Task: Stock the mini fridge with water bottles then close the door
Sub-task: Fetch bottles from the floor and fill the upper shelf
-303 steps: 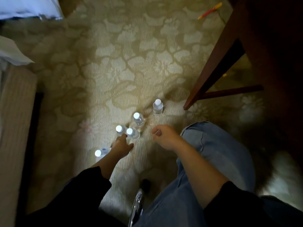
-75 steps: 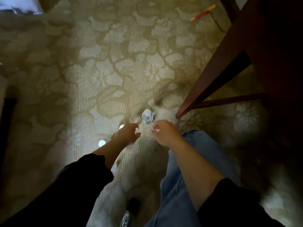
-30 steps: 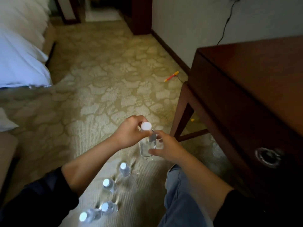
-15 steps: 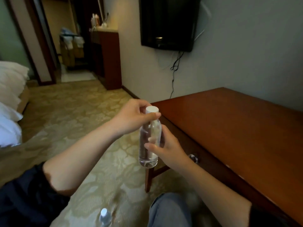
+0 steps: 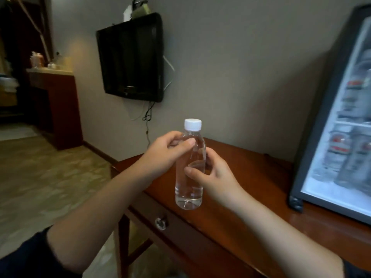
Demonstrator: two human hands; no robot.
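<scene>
Above wooden desk [image 5: 251, 189], both hands [image 5: 216, 177] grip upright water bottle [image 5: 189, 177]

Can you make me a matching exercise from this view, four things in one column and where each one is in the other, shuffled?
Things:
1. water bottle
2. television
3. mini fridge
4. drawer knob

Places:
A. mounted on the wall
B. standing on the wooden desk, at the right
C. on the desk's front
D. held upright between left hand and right hand

Pairs: 1-D, 2-A, 3-B, 4-C
</scene>
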